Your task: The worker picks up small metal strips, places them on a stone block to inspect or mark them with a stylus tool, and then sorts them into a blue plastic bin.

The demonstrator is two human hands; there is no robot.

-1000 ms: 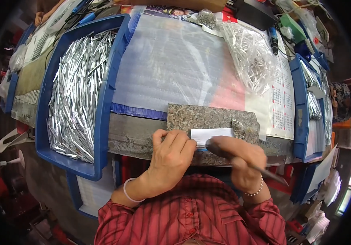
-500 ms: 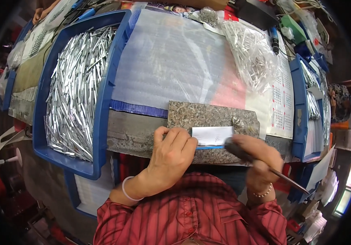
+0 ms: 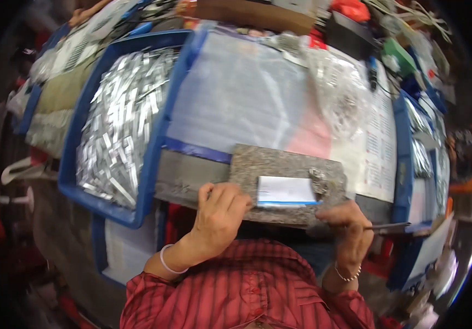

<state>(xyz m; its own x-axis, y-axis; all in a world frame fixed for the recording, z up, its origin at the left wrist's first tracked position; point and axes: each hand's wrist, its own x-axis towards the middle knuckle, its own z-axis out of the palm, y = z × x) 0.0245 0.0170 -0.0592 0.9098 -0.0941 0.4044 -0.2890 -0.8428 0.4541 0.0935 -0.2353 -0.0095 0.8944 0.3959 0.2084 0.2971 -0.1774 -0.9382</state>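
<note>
A grey speckled stone slab (image 3: 280,167) lies at the near edge of the bench, with a small white pad edged in blue (image 3: 285,192) on top of it. My left hand (image 3: 222,211) is curled on the slab's near left corner, its fingers touching the pad's left end. My right hand (image 3: 348,230) is closed around a thin dark rod-like tool (image 3: 389,226) that points to the right, just off the slab's near right corner. A small heap of shiny metal bits (image 3: 319,176) sits on the slab by the pad's right end.
A blue tray (image 3: 153,159) full of thin silvery metal strips (image 3: 118,131) stands to the left. A clear plastic-covered sheet (image 3: 241,96) lies behind the slab, a bag of metal parts (image 3: 343,93) to its right. More blue bins (image 3: 417,142) line the right side.
My right hand has drawn the dark tool away from the white pad, toward the right and nearer to me. My left hand has stayed on the slab.
</note>
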